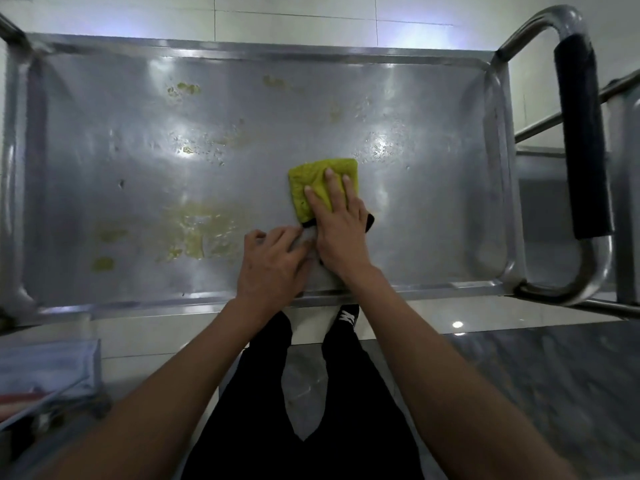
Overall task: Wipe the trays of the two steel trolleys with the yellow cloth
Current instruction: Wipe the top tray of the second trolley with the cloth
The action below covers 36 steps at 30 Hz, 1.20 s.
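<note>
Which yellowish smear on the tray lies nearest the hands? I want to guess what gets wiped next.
The broad smear at the tray's near left, just left of the left hand. The other patches sit toward the far rim.

yellow cloth flat on stained tray

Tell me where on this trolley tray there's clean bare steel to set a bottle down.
The tray is bare and clean on its right, between the yellow cloth and the handle. The left half carries yellowish smears. The near middle is crowded: the right hand presses the cloth beside the left hand.
</note>
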Tool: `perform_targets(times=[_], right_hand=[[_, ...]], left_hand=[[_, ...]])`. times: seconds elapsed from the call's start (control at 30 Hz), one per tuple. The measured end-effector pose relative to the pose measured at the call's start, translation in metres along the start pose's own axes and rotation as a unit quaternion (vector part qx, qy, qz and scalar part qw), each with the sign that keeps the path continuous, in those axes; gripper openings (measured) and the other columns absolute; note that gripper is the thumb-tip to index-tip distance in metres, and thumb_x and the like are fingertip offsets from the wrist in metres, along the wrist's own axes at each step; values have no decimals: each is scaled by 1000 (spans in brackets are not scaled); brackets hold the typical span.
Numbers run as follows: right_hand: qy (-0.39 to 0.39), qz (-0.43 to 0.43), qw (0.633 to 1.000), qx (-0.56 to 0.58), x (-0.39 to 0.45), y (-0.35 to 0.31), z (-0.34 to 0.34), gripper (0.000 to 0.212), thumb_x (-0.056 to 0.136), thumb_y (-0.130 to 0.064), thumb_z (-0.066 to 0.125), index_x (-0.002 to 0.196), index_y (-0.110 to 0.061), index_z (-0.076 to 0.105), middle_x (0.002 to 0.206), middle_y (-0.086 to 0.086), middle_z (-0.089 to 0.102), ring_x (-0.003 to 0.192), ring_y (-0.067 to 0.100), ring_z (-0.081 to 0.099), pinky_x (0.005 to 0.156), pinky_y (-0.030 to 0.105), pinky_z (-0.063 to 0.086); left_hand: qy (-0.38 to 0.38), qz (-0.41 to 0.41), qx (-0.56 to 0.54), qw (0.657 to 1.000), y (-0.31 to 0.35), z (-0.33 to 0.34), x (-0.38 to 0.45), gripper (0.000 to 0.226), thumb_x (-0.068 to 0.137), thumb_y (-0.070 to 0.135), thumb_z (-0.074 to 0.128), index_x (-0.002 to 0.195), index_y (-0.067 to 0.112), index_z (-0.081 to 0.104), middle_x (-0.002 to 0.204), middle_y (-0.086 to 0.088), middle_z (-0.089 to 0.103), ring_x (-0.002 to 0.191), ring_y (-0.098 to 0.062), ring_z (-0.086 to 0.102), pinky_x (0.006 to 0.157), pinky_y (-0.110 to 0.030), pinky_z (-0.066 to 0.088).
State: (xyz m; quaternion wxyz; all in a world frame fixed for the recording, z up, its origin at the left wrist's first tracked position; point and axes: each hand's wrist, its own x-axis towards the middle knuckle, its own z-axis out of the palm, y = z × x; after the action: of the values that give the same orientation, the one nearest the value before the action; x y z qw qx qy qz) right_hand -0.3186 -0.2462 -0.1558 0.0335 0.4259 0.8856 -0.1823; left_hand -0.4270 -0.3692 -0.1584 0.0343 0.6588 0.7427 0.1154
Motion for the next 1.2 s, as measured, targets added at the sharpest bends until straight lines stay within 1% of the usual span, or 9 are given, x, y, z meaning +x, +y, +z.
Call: perform_targets(times=[0.07,0.23,0.33,0.5,0.6,0.77,0.87,1.03,1.2], right_hand=[[14,-7,1000,-3,-1,2,0,58,94,-33,34,152,-32,35,166,4,9,152,31,3,116,47,17],[75,-34,997,-4,-1,17,4,56,92,-18,55,146,-29,46,162,6,24,150,32,19,112,47,29],[91,12,996,1,-6,52,-5,57,90,-16,57,144,-30,48,162,3,25,150,30,19,112,46,30],[114,75,990,21,-21,155,-38,51,94,-24,47,146,-27,47,163,5,22,151,31,16,114,48,28],[106,118,987,22,-29,197,-54,52,97,-28,38,149,-27,42,165,6,16,152,32,10,117,54,24],[89,136,986,22,-31,216,-66,58,95,-40,25,152,-31,33,166,6,7,152,33,5,118,58,20],[97,157,982,35,-30,220,-68,60,94,-41,20,152,-31,32,166,5,4,152,32,4,117,59,21],[117,187,975,39,-20,231,-72,50,100,-28,35,150,-30,35,166,5,3,152,31,3,116,60,21],[130,209,968,41,-11,225,-71,49,100,-26,39,149,-31,38,166,2,7,152,32,4,117,59,17]], left_hand=[[7,4,-2,1000,-2,2,0,25,95,38,54,110,26,70,123,0,64,105,-23,59,89,-46,35],[33,4,18,999,-2,5,7,14,92,31,59,97,26,71,116,3,66,98,-25,59,90,-47,36],[35,-9,16,999,5,6,4,12,88,28,62,96,26,71,115,3,66,99,-25,59,90,-47,36],[17,-52,41,998,21,0,20,19,89,30,57,81,21,72,100,0,66,89,-25,57,89,-46,36],[-40,-74,82,993,29,-12,48,32,89,34,51,74,18,74,84,-3,64,82,-28,58,87,-44,37],[-118,-97,84,985,46,-21,98,31,89,39,50,98,22,74,113,1,66,107,-25,57,92,-44,33],[-146,-116,84,979,46,-18,109,32,92,37,47,100,22,74,118,2,64,109,-22,57,93,-44,31],[-120,-112,71,984,36,-15,102,29,94,36,49,102,28,76,121,3,65,103,-22,62,95,-44,29],[-88,-77,43,992,29,-8,88,32,86,37,52,105,25,74,121,1,66,117,-23,58,94,-45,30]])
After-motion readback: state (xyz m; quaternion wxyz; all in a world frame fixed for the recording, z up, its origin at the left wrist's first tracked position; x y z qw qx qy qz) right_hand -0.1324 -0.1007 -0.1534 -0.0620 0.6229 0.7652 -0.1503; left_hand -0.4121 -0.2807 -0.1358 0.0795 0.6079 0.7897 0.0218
